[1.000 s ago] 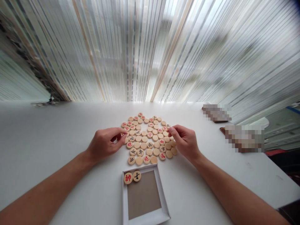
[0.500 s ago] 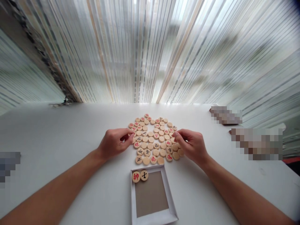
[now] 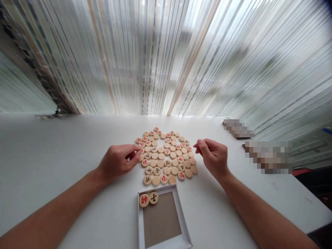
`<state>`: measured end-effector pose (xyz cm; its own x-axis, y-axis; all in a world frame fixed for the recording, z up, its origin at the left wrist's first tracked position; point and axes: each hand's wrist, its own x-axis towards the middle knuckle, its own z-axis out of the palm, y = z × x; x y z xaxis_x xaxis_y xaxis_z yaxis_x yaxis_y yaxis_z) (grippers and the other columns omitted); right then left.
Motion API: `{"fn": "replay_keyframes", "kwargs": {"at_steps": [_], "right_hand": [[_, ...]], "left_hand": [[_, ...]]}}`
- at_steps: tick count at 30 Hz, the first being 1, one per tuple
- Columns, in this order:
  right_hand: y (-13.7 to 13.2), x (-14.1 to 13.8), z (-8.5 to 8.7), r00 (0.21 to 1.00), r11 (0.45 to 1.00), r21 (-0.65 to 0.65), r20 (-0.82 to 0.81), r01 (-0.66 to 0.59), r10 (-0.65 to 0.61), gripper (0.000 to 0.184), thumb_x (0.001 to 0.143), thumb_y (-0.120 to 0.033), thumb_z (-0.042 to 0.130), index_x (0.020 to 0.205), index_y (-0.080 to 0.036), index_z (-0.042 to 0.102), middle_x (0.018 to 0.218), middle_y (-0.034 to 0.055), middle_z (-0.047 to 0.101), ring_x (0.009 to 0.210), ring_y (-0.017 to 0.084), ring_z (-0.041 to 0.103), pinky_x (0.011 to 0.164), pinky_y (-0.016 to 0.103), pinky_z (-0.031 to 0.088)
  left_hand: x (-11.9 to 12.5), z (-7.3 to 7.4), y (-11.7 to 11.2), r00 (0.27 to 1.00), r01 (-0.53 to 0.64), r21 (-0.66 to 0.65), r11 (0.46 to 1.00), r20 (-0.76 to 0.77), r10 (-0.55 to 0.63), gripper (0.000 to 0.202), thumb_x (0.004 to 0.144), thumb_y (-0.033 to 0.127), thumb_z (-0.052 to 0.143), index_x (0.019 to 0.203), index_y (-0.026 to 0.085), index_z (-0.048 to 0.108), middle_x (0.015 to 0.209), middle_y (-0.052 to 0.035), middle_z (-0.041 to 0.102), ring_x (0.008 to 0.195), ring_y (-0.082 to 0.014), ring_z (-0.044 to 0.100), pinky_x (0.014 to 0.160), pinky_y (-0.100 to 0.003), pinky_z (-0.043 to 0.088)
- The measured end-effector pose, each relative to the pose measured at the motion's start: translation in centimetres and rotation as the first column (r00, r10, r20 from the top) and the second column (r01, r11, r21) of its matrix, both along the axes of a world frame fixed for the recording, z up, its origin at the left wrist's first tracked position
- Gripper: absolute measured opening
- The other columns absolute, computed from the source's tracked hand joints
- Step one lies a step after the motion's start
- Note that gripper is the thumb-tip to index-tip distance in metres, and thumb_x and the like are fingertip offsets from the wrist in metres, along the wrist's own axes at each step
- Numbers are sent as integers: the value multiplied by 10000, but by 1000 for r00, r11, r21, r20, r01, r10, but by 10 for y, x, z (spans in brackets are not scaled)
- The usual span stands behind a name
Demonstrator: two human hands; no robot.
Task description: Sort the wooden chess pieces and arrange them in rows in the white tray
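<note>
Several round wooden chess discs [image 3: 166, 155] with red or black characters, some blank side up, lie packed together on the white table [image 3: 52, 155]. My left hand [image 3: 118, 160] rests at the cluster's left edge, fingers curled and pinched against a disc there. My right hand [image 3: 212, 155] hovers just right of the cluster, lifted off the discs, fingers curled with thumb and forefinger pinched; I cannot make out anything in them. In front of the cluster lies a shallow white box [image 3: 163, 221] with a brown floor, holding two discs [image 3: 148, 199] in its far left corner.
Sheer striped curtains [image 3: 166, 55] hang behind the table's far edge. Two blurred-out objects [image 3: 259, 145] lie on the table at the right. The table's right edge drops off near a dark area [image 3: 316, 183].
My right hand has lifted off the cluster's right edge and drawn slightly to the right. My left hand stays at the left edge. The view has shifted a little.
</note>
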<state>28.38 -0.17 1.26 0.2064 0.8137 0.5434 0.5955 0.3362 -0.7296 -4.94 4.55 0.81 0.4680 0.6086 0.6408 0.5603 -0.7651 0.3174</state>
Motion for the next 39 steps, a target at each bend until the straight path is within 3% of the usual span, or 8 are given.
{"fn": "replay_keyframes", "kwargs": {"at_steps": [8, 14, 21, 27, 32, 39], "right_hand": [[-1, -4, -9, 994, 988, -111, 7, -111, 113, 400, 993, -424, 640, 705, -176, 764, 563, 30, 679, 491, 150, 599, 494, 258, 453], [-8, -12, -2, 945, 969, -101, 220, -225, 242, 334, 978, -344, 661, 689, -185, 717, 564, 7, 630, 486, 120, 495, 490, 263, 386], [-12, -19, 2, 841, 893, -74, 310, -444, 444, 100, 961, -207, 684, 889, -179, 747, 704, 26, 672, 568, 124, 534, 549, 260, 442], [-18, -20, 6, 725, 811, -119, 388, -573, 569, 70, 959, -177, 702, 951, -189, 770, 869, 64, 729, 734, 154, 670, 671, 260, 526], [-22, -22, 8, 638, 752, -172, 429, -637, 639, 91, 962, -184, 699, 980, -196, 787, 868, 65, 693, 751, 168, 644, 677, 278, 509], [-27, -26, 7, 600, 714, -254, 402, -652, 691, 110, 979, -223, 705, 994, -204, 812, 867, 59, 668, 748, 162, 623, 672, 279, 487]], "left_hand": [[0, 2, 0, 1000, 12, 16, 1000, -14, -11, 268, 934, 206, 600, 692, 163, 707, 531, 25, 593, 449, -87, 490, 505, -218, 385], [2, 4, -2, 999, 21, 14, 1000, -31, -20, 314, 925, 199, 591, 613, 174, 619, 505, 38, 508, 449, -83, 417, 493, -227, 346], [2, 1, 1, 999, 45, 64, 997, -5, -44, 302, 920, 177, 604, 620, 162, 628, 510, 48, 496, 448, -74, 409, 481, -215, 333], [2, 1, 1, 999, 42, 68, 997, -6, -42, 307, 924, 166, 605, 619, 153, 633, 508, 49, 491, 448, -71, 407, 477, -211, 332], [2, 0, 1, 999, 39, 68, 997, -19, -38, 308, 922, 167, 605, 617, 152, 641, 510, 45, 503, 453, -72, 416, 484, -212, 336], [1, 0, 1, 999, 49, 60, 997, -20, -48, 300, 924, 164, 608, 627, 147, 649, 509, 43, 508, 450, -72, 418, 486, -212, 340]]}}
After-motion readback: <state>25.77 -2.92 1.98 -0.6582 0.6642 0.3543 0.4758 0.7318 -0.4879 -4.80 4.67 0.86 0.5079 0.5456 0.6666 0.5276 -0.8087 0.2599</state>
